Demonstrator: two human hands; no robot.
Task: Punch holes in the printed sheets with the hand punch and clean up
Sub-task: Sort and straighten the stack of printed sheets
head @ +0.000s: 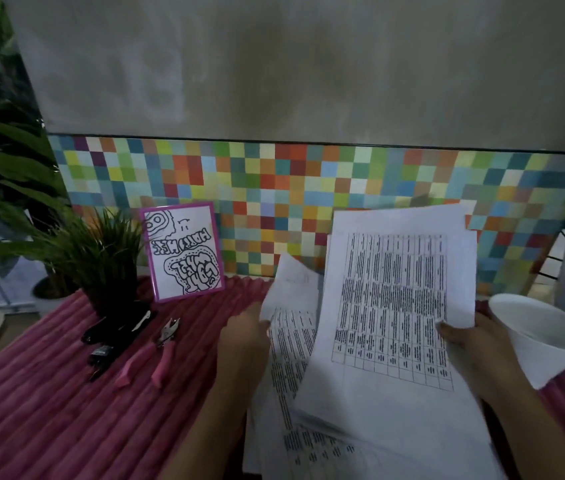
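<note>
The printed sheets (388,306) are held between the hands: the left hand (244,344) pinches one sheet's edge and the right hand (475,344) grips the upper stack. The hand punch (161,351) lies on the desk (49,393), left of the left hand. A white cup (544,344) is just right of the right hand.

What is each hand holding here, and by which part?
Both hold white printed paper sheets: the left hand pinches one sheet's left edge, the right hand grips the top sheet's right edge. The pink-handled hand punch lies untouched.
</note>
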